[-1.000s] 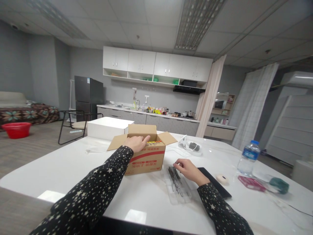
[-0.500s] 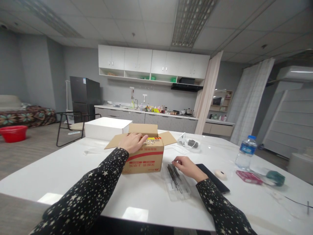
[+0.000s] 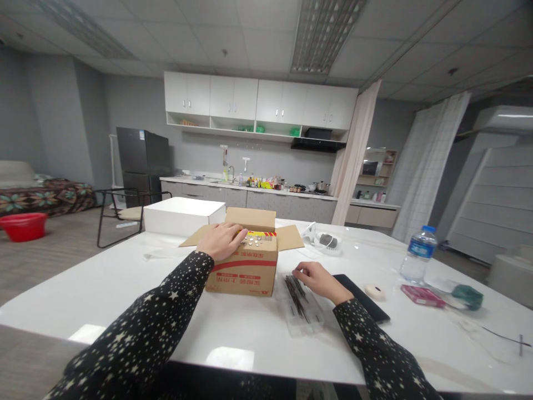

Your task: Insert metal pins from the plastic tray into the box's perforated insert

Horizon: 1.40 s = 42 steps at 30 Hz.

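My left hand [image 3: 222,241] rests on the top of a brown cardboard box [image 3: 244,276] with red print, its fingers stretched out and nothing in them. Small whitish bits [image 3: 255,241] lie on the box top beside its fingertips. To the right of the box is a clear plastic tray [image 3: 306,331], holding a bundle of thin dark rods [image 3: 296,297]. Over the tray's far end hovers my right hand [image 3: 317,279], thumb and fingers pinched together. Whatever sits in that pinch is too small to make out.
A white box [image 3: 183,215] stands behind on the left. Right of the tray lie a black flat object [image 3: 366,300], a round cream object [image 3: 375,291], a pink packet [image 3: 422,295] and a water bottle [image 3: 420,255]. A white device [image 3: 327,243] sits at the back.
The cardboard box's rear and right flaps have shifted slightly. My left hand stays on the box top, and my right hand stays pinched over the tray, nearly unmoved.
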### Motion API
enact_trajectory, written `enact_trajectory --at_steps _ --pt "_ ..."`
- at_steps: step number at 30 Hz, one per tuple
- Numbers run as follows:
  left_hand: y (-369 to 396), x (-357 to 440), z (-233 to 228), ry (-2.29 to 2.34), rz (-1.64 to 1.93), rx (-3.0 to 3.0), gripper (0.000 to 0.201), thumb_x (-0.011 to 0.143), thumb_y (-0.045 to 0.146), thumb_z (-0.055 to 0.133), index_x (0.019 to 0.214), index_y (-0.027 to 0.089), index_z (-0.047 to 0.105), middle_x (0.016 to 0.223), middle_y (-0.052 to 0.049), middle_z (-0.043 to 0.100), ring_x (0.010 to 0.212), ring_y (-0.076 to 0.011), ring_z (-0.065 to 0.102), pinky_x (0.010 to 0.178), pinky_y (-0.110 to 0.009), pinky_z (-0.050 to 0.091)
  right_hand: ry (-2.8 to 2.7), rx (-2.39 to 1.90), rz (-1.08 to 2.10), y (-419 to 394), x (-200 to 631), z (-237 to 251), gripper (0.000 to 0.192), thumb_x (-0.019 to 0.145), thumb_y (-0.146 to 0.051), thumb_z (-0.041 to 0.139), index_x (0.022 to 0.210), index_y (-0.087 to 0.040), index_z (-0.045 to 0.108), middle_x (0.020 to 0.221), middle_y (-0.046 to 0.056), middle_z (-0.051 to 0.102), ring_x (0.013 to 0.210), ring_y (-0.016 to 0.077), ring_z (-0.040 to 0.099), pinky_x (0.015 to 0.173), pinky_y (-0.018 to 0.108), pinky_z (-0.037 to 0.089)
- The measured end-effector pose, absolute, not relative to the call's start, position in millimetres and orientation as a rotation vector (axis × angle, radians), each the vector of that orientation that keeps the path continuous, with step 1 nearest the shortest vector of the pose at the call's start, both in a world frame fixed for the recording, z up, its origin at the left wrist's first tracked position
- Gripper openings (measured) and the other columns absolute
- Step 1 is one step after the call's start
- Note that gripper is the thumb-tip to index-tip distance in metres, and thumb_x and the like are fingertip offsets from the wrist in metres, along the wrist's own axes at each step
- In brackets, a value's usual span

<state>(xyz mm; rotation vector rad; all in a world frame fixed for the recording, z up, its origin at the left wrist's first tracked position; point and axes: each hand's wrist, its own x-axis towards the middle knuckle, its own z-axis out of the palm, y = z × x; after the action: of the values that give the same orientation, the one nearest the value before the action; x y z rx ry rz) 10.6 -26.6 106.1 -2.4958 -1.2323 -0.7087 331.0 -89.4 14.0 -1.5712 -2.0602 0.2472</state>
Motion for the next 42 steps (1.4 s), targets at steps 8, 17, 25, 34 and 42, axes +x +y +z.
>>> enact_trajectory --at_steps 8,17,25,34,42 --pt "-4 -14 101 -1.201 -0.776 -2.594 0.051 0.102 0.049 0.025 0.104 0.023 0.069 0.112 -0.008 0.074 0.102 -0.0257 0.067 0.091 -0.037 0.048 -2.068 -1.532 0.213 -92 329 15 0.03 0.094 -0.038 0.053 0.083 -0.016 0.07 0.07 0.004 0.066 0.065 0.0167 0.055 0.063 0.029 0.037" --pt "10 -36 102 -1.318 -0.835 -2.621 0.061 0.099 0.057 0.023 0.106 0.022 0.073 0.114 -0.008 0.074 0.105 -0.0287 0.067 0.092 -0.036 0.049 -2.053 -1.538 0.244 -95 329 17 0.031 0.094 -0.038 0.053 0.076 -0.017 0.067 0.064 0.001 0.062 0.061 0.0153 0.052 0.061 0.028 0.035" --pt "5 -29 110 -1.262 -0.737 -2.568 0.059 0.1 0.054 0.023 0.104 0.022 0.071 0.111 -0.008 0.074 0.101 -0.0276 0.067 0.089 -0.036 0.048 -2.064 -1.531 0.242 -93 331 18 0.032 0.095 -0.039 0.052 0.074 -0.018 0.065 0.064 0.001 0.061 0.061 0.0152 0.052 0.061 0.028 0.034" --pt "5 -31 112 -1.117 -0.678 -2.514 0.051 0.1 0.05 0.026 0.104 0.022 0.069 0.105 -0.009 0.071 0.1 -0.0264 0.065 0.094 -0.039 0.046 -2.063 -1.532 0.241 -95 331 19 0.033 0.095 -0.04 0.051 0.075 -0.018 0.065 0.067 0.002 0.062 0.063 0.0155 0.052 0.06 0.028 0.033" --pt "9 -43 112 -1.123 -0.551 -2.588 0.057 0.1 0.052 0.023 0.086 0.021 0.069 0.092 -0.008 0.074 0.09 -0.0251 0.067 0.087 -0.035 0.047 -2.064 -1.54 0.235 -93 334 16 0.032 0.095 -0.039 0.052 0.078 -0.016 0.068 0.071 0.003 0.064 0.065 0.0156 0.053 0.061 0.028 0.034"
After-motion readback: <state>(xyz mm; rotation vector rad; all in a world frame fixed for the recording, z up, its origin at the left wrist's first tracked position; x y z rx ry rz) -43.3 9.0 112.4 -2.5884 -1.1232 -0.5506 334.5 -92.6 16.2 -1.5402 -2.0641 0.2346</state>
